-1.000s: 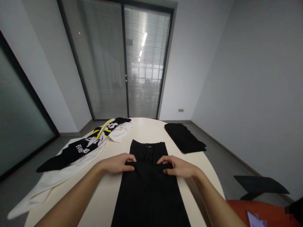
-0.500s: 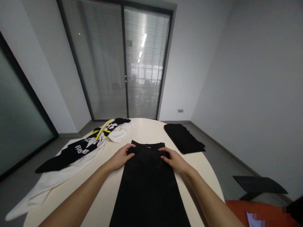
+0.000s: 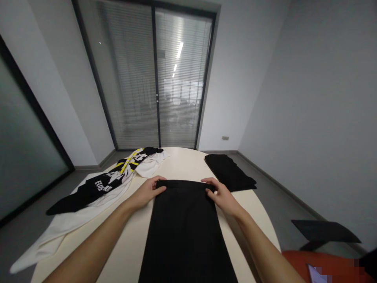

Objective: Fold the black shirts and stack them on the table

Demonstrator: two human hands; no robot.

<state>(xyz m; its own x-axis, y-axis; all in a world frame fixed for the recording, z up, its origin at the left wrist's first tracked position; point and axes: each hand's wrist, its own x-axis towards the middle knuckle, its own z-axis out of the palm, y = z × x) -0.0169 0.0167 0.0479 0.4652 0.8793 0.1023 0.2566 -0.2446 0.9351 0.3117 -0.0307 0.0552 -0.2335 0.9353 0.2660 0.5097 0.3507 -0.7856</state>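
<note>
A long black garment (image 3: 185,228) lies flat down the middle of a cream oval table (image 3: 182,163), folded over on itself. My left hand (image 3: 147,192) holds its far left corner and my right hand (image 3: 219,194) holds its far right corner, both pinching the top layer at the far edge. The layer beneath is fully covered.
A pile of white and black printed shirts with yellow stripes (image 3: 112,181) spreads over the table's left side and hangs off the edge. A folded black garment (image 3: 229,172) rests at the far right. An orange seat (image 3: 321,265) and a dark flat surface (image 3: 324,231) sit at lower right.
Both hands have carried the garment's top layer away from me, from midway up to the far edge, covering the waistband that showed before.
</note>
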